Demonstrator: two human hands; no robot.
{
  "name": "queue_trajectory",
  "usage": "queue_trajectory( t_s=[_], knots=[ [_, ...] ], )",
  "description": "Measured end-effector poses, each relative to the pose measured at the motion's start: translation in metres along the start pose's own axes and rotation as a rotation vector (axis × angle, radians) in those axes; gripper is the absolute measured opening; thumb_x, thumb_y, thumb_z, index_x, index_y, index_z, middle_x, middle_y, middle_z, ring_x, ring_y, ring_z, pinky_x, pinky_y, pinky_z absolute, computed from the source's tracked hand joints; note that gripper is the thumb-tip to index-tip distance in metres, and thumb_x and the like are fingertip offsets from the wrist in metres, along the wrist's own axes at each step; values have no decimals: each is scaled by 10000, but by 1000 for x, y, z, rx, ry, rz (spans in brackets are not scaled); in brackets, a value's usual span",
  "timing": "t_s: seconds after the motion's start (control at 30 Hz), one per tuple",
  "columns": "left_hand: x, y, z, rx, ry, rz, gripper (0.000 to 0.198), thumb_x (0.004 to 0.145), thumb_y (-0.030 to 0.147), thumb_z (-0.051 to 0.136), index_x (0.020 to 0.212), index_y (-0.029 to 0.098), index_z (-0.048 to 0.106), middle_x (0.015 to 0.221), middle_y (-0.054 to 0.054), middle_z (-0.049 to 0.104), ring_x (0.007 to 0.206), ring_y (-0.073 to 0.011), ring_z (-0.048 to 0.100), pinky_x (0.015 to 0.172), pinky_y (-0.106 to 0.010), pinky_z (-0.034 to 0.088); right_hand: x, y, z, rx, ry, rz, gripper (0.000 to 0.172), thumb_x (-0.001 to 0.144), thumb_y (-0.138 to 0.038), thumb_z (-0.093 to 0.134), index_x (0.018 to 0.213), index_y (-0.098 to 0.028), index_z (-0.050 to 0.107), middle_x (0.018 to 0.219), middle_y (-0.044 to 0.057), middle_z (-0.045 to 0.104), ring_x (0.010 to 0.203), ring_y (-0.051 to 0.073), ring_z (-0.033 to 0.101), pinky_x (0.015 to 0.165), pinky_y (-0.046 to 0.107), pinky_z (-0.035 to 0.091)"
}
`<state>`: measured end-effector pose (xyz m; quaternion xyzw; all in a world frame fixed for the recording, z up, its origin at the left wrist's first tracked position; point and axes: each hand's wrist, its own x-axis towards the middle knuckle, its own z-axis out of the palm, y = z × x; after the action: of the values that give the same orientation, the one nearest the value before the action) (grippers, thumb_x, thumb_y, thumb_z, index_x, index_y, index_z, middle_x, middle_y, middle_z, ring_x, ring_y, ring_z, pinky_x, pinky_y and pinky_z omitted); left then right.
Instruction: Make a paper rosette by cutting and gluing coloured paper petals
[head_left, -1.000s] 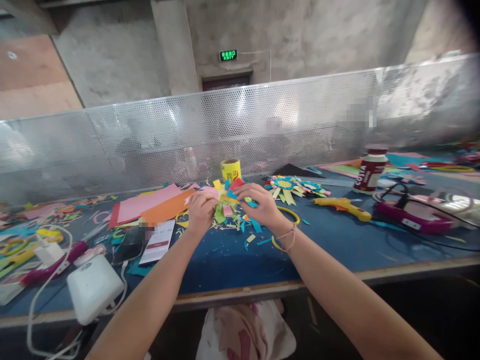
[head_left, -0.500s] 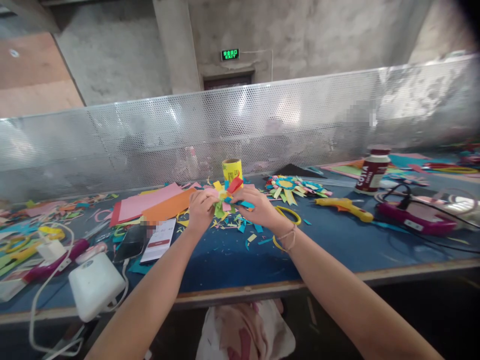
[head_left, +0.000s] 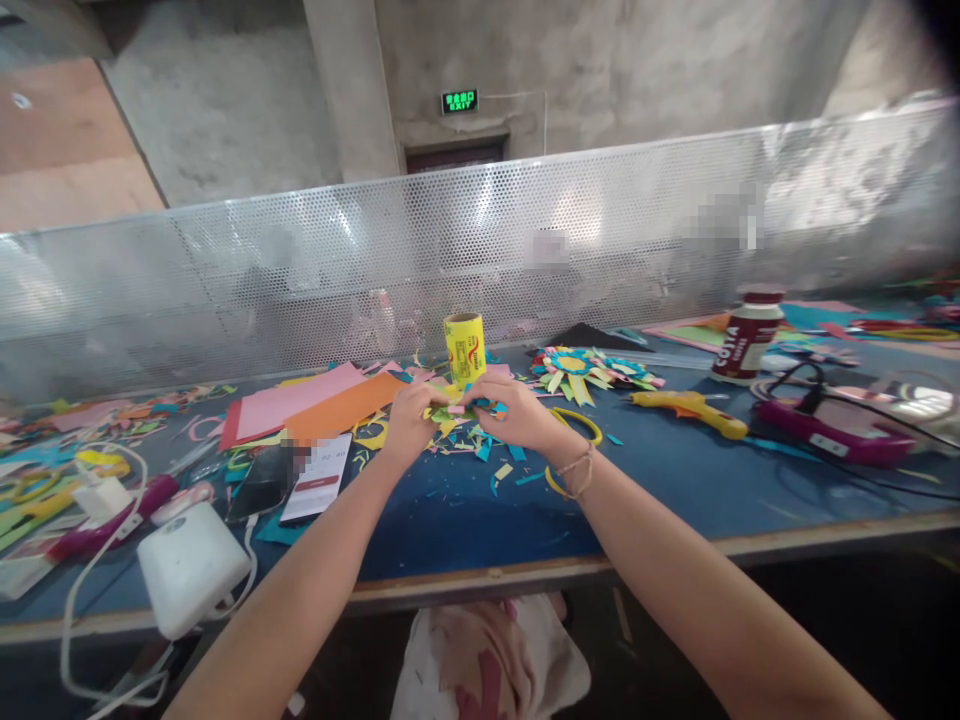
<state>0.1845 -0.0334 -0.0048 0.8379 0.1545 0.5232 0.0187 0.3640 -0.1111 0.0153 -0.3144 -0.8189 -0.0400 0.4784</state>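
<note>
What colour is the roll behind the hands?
The roll is yellow with red markings, clearest in head view.

Worktop point(head_left: 675, 480), blue-covered, pale front edge.
Centre: loose paper scraps point(head_left: 480, 452), a multicoloured paper piece point(head_left: 456, 411) among them; an upright yellow label roll point(head_left: 463, 348) just behind.
Left: pink sheet point(head_left: 289, 403) and orange sheet point(head_left: 341, 410), overlapping; phone point(head_left: 261, 486); white card point(head_left: 316, 478); white box point(head_left: 191, 570) with cable.
Right: paper rosette point(head_left: 585, 368), yellow ring point(head_left: 583, 428), yellow glue gun point(head_left: 686, 408), upright brown bottle point(head_left: 746, 340), magenta device point(head_left: 832, 432) with black cable.
</note>
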Motion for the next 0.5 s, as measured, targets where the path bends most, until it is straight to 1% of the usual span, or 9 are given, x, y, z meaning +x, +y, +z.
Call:
queue_trajectory(
  t_s=[0.07, 0.13, 0.2, 0.3, 0.4, 0.5],
  knots=[
    [0, 5, 1, -92, -28, -88, 85, 732, 209, 614, 653, 176, 604, 644, -12, 595, 622, -132, 527, 610, -269, 404, -1, 2, -1, 94, 23, 103, 316, 734, -107, 497, 1006, -204, 626, 856, 34, 639, 787, 141, 593, 710, 286, 489],
    [0, 10, 2, -158, -22, -208, 86, 703, 227, 641, 652, 172, 600, 641, -2, 584, 617, -126, 520, 616, -267, 409, -1, 4, -3, 248, 41, 214, 393, 759, -151, 489, 1142, -204, 558, 871, 36, 641, 774, 141, 596, 681, 284, 489],
    [0, 13, 2, -207, -15, -330, 111, 673, 254, 671, 654, 168, 604, 645, 3, 583, 626, -127, 521, 628, -271, 416, 0, 5, -6, 409, 60, 294, 430, 784, -190, 470, 1212, -210, 505, 861, 32, 641, 770, 145, 600, 687, 298, 490],
    [2, 15, 2, -318, -56, -510, 164, 638, 294, 712, 690, 157, 638, 682, -14, 617, 659, -144, 548, 647, -288, 437, 2, 4, -11, 551, 91, 361, 421, 788, -232, 486, 1208, -219, 509, 875, 30, 648, 810, 156, 602, 751, 329, 487],
    [7, 21, 0, -582, -104, -629, 249, 599, 300, 748, 776, 146, 666, 768, -40, 668, 718, -166, 597, 707, -321, 474, 4, -1, -15, 587, 98, 396, 399, 772, -258, 538, 1169, -217, 549, 937, 41, 657, 825, 156, 598, 757, 323, 486],
    [12, 31, -4, -844, -169, -714, 341, 536, 285, 795, 822, 149, 671, 813, -41, 695, 760, -181, 630, 770, -348, 492, 5, -4, -16, 598, 119, 408, 327, 776, -276, 557, 1094, -220, 608, 961, 36, 664, 852, 151, 601, 769, 312, 484]
  ],
)
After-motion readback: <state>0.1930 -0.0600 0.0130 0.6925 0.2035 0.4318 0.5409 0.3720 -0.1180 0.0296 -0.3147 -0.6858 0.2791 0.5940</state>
